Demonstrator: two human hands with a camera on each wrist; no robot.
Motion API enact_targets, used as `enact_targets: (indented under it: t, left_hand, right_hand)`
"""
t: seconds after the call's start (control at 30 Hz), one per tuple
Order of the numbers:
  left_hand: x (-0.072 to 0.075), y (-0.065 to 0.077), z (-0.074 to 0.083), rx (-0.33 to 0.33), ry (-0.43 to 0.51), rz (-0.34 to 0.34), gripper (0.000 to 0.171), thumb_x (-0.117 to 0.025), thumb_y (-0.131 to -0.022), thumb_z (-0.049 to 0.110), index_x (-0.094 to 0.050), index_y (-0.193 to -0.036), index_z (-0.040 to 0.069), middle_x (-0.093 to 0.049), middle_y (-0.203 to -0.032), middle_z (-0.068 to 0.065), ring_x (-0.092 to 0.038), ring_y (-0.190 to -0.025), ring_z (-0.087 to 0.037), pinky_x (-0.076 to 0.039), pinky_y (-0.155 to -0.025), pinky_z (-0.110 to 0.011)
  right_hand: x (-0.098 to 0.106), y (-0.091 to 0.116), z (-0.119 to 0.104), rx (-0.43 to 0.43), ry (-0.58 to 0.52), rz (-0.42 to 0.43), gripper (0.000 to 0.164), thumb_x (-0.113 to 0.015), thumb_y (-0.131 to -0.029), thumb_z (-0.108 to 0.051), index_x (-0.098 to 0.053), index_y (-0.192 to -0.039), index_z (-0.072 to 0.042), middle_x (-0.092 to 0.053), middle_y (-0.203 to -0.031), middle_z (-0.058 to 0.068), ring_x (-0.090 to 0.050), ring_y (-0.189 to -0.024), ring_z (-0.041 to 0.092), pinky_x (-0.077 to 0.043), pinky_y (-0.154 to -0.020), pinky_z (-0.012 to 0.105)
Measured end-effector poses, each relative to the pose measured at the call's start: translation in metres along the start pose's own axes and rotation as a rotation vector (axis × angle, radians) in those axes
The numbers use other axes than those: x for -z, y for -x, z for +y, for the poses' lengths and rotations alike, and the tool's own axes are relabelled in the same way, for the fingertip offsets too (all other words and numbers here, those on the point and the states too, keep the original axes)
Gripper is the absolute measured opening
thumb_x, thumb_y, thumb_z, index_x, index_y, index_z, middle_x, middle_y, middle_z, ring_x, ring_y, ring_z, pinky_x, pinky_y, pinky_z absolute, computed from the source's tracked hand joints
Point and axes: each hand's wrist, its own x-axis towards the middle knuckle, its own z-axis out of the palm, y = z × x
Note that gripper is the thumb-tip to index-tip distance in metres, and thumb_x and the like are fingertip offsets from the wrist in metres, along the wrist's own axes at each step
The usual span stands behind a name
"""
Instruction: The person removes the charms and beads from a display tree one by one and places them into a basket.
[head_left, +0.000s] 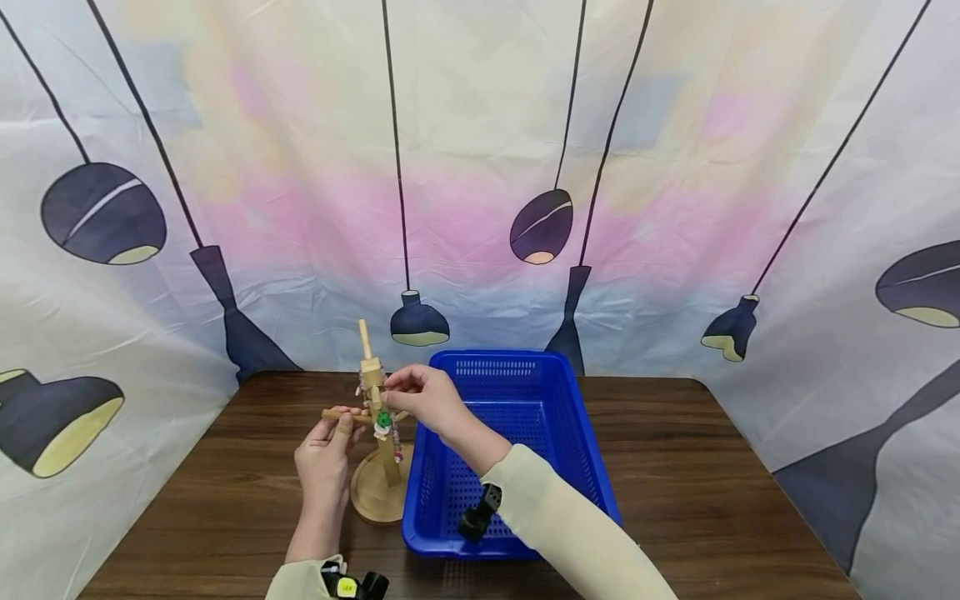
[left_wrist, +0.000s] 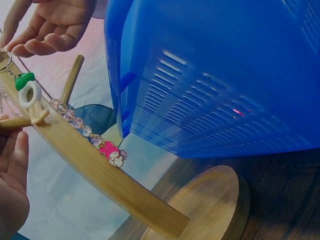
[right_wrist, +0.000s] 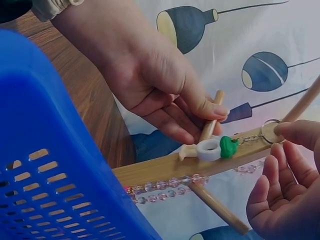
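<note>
Head view: on the tabletop (head_left: pixel 675 467), the wooden stand (head_left: pixel 369 493) is pinched at a peg (head_left: pixel 332 413) by the left hand (head_left: pixel 321 467), presumably for steadying; the keychain (head_left: pixel 383 420), against its post (head_left: pixel 389 467), is pinched by the right hand (head_left: pixel 433 406).

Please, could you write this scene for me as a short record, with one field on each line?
Left hand: pinches a side peg of the wooden stand
Right hand: pinches the keychain near its top
Keychain: green and white, hanging down the front of the stand
Bead loop: pink and clear, hanging along the stand, with a pink-and-white charm
Stand: upright on a round base
Basket: blue plastic, right of the stand
Surface: dark wood-patterned table
</note>
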Motion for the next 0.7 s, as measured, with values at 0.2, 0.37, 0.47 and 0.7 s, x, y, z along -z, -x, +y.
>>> enact_targets:
  t: [0.2,0.37,0.47,0.7]
  left_hand:
    - [-0.0004,-0.0002,0.0003,0.011,0.009,0.002,0.021,-0.064,-0.098,0.001,-0.074,-0.085,0.014,-0.077,-0.08,0.007,-0.074,-0.077,-0.001,-0.063,-0.069,-0.013]
    - [-0.0018,-0.0007,-0.0005,0.0,0.02,-0.011,0.02,-0.064,-0.098,0.0,-0.074,-0.086,0.013,-0.077,-0.081,0.007,-0.074,-0.077,-0.001,-0.063,-0.069,-0.013]
    - [-0.0024,-0.0014,-0.0015,-0.001,0.023,-0.019,0.02,-0.064,-0.098,0.001,-0.075,-0.086,0.014,-0.077,-0.081,0.007,-0.074,-0.077,-0.001,-0.063,-0.07,-0.014]
    - [-0.0014,-0.0012,-0.0016,0.007,0.064,-0.006,0.018,-0.065,-0.097,0.0,-0.075,-0.087,0.011,-0.078,-0.08,0.006,-0.075,-0.077,-0.002,-0.063,-0.07,-0.013]
  right_hand:
    - [-0.0042,-0.0039,0.0041,-0.014,0.007,0.042,0.018,-0.073,-0.092,-0.005,-0.07,-0.106,0.005,-0.072,-0.103,0.024,-0.056,-0.072,0.006,-0.051,-0.063,0.017]
    - [-0.0063,-0.0052,0.0059,-0.014,0.008,0.075,0.015,-0.073,-0.091,-0.004,-0.07,-0.103,0.005,-0.072,-0.1,0.022,-0.055,-0.072,0.006,-0.057,-0.067,0.028]
    - [-0.0068,-0.0051,0.0063,-0.01,-0.001,0.089,0.014,-0.072,-0.091,-0.002,-0.069,-0.102,0.006,-0.071,-0.096,0.02,-0.054,-0.071,0.007,-0.056,-0.065,0.027]
    - [-0.0074,-0.0053,0.0068,-0.02,-0.005,0.079,0.014,-0.073,-0.092,-0.004,-0.07,-0.101,0.006,-0.069,-0.089,0.015,-0.053,-0.07,0.007,-0.045,-0.058,0.015]
